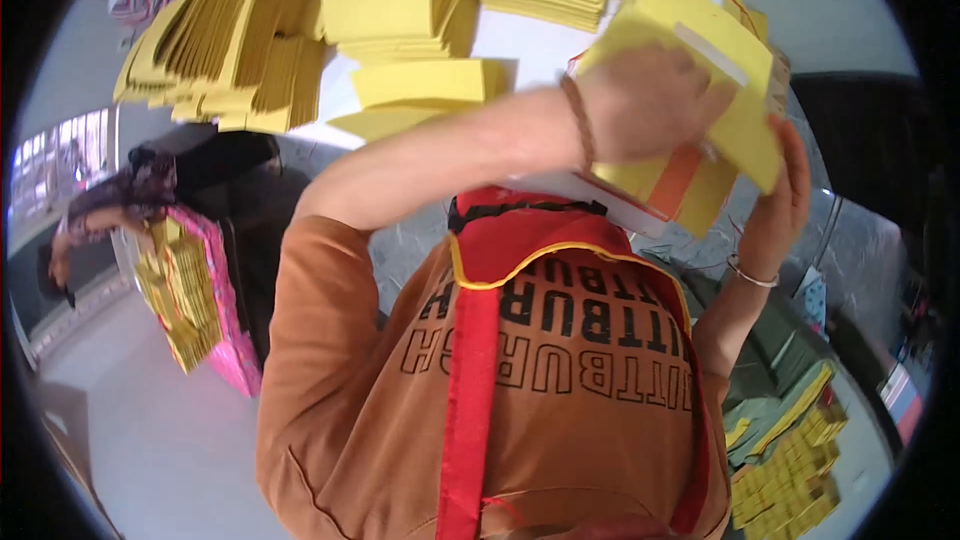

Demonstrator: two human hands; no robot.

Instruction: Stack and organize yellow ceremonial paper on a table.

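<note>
Yellow card, one piece with a pale strip [712, 55], lies at the upper right of the view, between the person's two hands. Left hand [655, 105] reaches across the body and lies over the card's near left part, fingers bent; motion blur, so cannot tell whether it grips or only presses. Right hand [785, 185] is at the card's lower right corner, fingers upright along that edge; cannot tell if they are closed on it. Below the card, nearer the body: another yellow piece with an orange band [676, 181].

Left of the hands, on a white tabletop [535, 33]: a loose folded yellow piece [425, 83], with thick stacks of yellow card [235, 40] beyond it. Far left, a co-worker's arm [100, 222] beside a pink-edged container [222, 290] of yellow bundles. Lower right, more yellow bundles [795, 480] beside dark green cloth [775, 375].
</note>
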